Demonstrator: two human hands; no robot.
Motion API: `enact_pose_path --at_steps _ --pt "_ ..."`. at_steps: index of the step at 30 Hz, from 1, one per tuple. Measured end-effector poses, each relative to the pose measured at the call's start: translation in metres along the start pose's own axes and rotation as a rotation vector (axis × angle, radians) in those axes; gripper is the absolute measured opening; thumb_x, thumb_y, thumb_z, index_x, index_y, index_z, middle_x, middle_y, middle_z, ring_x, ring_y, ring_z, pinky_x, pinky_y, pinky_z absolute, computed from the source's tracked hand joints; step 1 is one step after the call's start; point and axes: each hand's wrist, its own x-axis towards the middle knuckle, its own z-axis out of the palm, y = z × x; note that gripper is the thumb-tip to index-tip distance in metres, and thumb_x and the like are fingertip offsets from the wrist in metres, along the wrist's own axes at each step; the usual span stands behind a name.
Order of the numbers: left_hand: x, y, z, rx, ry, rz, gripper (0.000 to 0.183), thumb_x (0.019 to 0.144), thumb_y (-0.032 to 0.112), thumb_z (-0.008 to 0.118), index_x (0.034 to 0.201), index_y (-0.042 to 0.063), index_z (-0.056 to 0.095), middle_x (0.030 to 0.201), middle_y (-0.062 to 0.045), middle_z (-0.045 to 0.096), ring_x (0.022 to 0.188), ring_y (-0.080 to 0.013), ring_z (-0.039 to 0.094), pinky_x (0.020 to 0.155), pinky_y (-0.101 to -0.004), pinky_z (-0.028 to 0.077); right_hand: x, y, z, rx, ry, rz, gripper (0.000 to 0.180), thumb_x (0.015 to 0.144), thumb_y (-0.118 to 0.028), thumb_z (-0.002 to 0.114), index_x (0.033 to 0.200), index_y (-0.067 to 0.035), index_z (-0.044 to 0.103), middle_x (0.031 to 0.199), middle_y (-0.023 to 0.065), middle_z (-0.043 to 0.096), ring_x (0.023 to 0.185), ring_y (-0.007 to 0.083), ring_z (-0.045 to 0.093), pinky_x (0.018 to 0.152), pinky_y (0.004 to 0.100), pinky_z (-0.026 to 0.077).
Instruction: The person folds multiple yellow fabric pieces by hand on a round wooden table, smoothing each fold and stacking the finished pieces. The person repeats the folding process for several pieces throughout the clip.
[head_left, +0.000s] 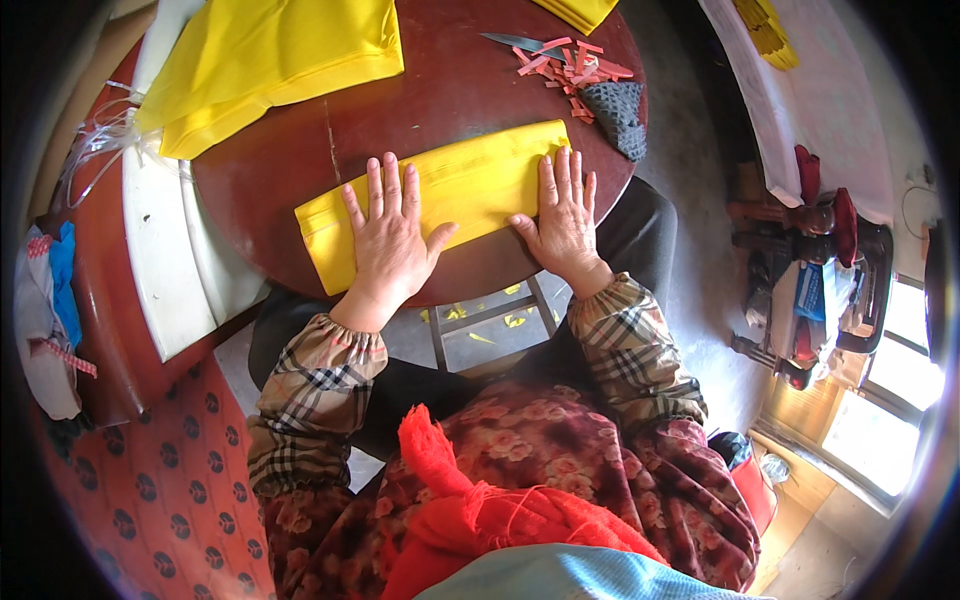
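Observation:
A folded yellow cloth or sheet (480, 180) lies slantwise near the front edge of the round dark red table (450, 82). My left hand (394, 240) rests flat on its left part, fingers apart and pointing away from me. On its right end lies my right hand (564, 214), palm down, the fingertips close to the far edge. Neither hand grips anything. A larger yellow piece (285, 67) is spread at the table's upper left, and another yellow stack (585, 11) shows at the top edge.
At the table's right are a knife blade (521, 42), a heap of red strips (574, 67) and a grey textured cloth (619, 116). Clear plastic ties (112, 139) hang at the left. Below the table, yellow scraps lie around a stool or frame (495, 311).

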Motion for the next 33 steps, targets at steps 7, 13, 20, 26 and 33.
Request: enact_pose_path --at_steps 7,13,20,26,33 --pt "-0.003 0.006 -0.003 0.021 0.147 0.098 0.084 0.095 0.062 0.040 0.151 0.000 0.031 0.161 -0.018 0.020 0.151 -0.0343 0.010 0.117 -0.0623 0.004 0.005 -0.009 0.001 -0.032 0.030 0.007 0.095 0.085 -0.060 0.061 0.146 0.006 0.033 0.156 0.0296 0.022 0.148 0.0452 0.011 0.115 0.0650 0.006" --pt "-0.002 0.004 0.007 0.026 0.066 0.066 0.083 0.095 0.061 0.043 0.149 0.000 0.033 0.159 -0.017 0.024 0.150 -0.0332 0.013 0.117 -0.0608 0.007 0.016 -0.025 -0.001 0.048 0.091 -0.106 0.094 0.083 -0.058 0.063 0.145 0.006 0.035 0.158 0.0262 0.021 0.148 0.0432 0.012 0.116 0.0625 0.007" --pt "-0.003 -0.008 0.017 0.054 0.112 0.086 0.082 0.095 0.062 0.041 0.150 0.001 0.033 0.160 -0.015 0.024 0.150 -0.0322 0.015 0.117 -0.0602 0.007 0.029 -0.036 0.011 0.075 -0.069 -0.166 0.086 0.090 -0.057 0.056 0.149 0.000 0.032 0.160 0.0178 0.023 0.150 0.0334 0.014 0.120 0.0535 0.009" --pt "0.000 -0.015 0.025 0.072 0.146 0.086 0.082 0.095 0.062 0.041 0.150 0.002 0.033 0.160 -0.014 0.024 0.150 -0.0312 0.016 0.118 -0.0603 0.007 0.031 -0.020 0.022 0.037 0.058 -0.098 0.086 0.089 -0.056 0.056 0.150 -0.001 0.033 0.159 0.0185 0.024 0.149 0.0355 0.016 0.119 0.0557 0.009" --pt "-0.004 -0.017 0.028 0.054 0.143 0.004 0.079 0.096 0.059 0.042 0.152 0.003 0.030 0.162 -0.014 0.018 0.151 -0.0304 0.013 0.118 -0.0602 0.007 0.035 -0.022 0.033 -0.005 0.117 -0.083 0.084 0.088 -0.057 0.055 0.148 -0.001 0.036 0.158 0.0184 0.028 0.148 0.0373 0.018 0.118 0.0590 0.010"
